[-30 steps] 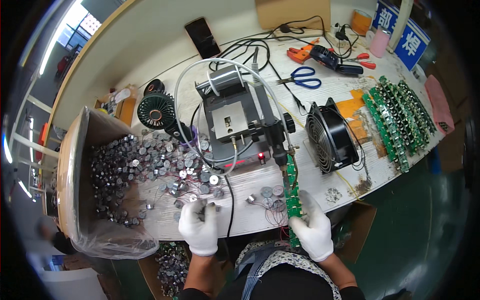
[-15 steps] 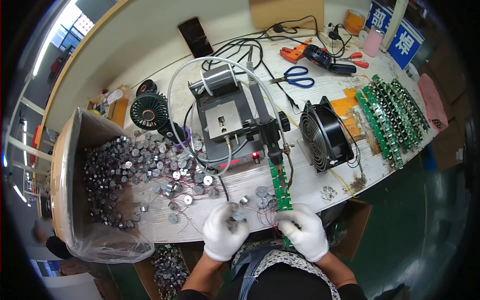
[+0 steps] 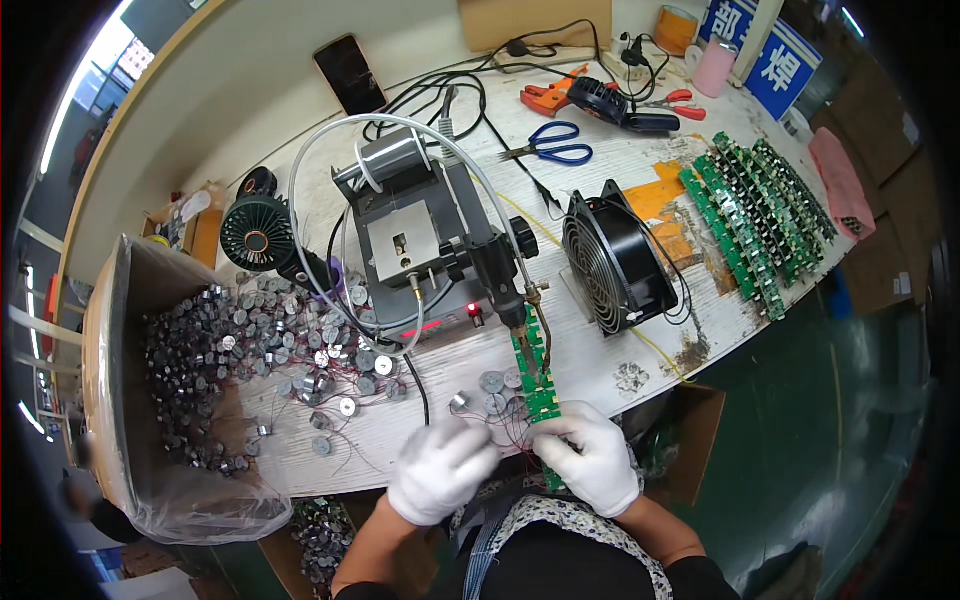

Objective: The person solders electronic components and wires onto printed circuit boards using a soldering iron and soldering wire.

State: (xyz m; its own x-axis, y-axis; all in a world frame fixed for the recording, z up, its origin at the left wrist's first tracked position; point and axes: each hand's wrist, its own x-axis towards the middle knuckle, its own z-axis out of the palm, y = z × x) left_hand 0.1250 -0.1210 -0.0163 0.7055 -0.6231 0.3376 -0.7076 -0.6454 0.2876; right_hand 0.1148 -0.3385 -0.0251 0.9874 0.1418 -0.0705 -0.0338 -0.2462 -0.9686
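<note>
My right hand (image 3: 590, 458), in a white glove, pinches the near end of a long green circuit board strip (image 3: 541, 398) between thumb and fingers. The strip runs up under the tip of a soldering iron (image 3: 511, 310) clamped on a dark soldering machine (image 3: 410, 245). My left hand (image 3: 443, 472), also gloved and a little blurred, is curled with its back up, left of the strip. Whatever its fingers hold is hidden. Between the hands and the machine lie several small round metal motors (image 3: 493, 382) with thin red wires.
A carton (image 3: 120, 400) lined with plastic spills motors over the left of the table. A black fan (image 3: 620, 260) stands right of the machine, with stacked circuit boards (image 3: 740, 225) beyond. Blue scissors (image 3: 555, 145), a phone (image 3: 350, 75) and a small handheld fan (image 3: 258, 232) lie farther back.
The view has shifted, so the table appears farther left. My left hand has turned back-up, and the round motor seen in its fingers is now out of sight. My right hand keeps its pinch.
</note>
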